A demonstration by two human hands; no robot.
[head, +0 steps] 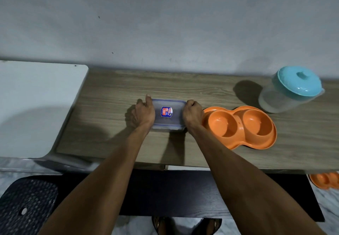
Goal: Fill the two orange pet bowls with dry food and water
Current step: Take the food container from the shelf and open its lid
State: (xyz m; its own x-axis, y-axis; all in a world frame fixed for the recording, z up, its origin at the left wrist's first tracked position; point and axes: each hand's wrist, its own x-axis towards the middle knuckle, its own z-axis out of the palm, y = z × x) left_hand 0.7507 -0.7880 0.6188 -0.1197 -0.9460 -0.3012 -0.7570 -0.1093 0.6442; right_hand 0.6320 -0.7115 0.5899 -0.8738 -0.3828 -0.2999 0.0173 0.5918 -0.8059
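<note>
A clear rectangular food container (pixel 167 114) with a blue-rimmed lid and a blue label rests on the wooden table (pixel 110 106). My left hand (pixel 144 112) grips its left end and my right hand (pixel 192 113) grips its right end. Just to the right lies the orange double pet bowl (pixel 240 126), both of its cups empty. At the back right, a clear jug (pixel 289 95) with a turquoise lid stands upright. I cannot tell what the container or the jug holds.
A white surface (pixel 36 106) adjoins the table on the left. Another orange double bowl (pixel 326 180) lies on the floor at the lower right. A dark woven stool (pixel 25 207) sits at lower left. The grey wall runs behind the table.
</note>
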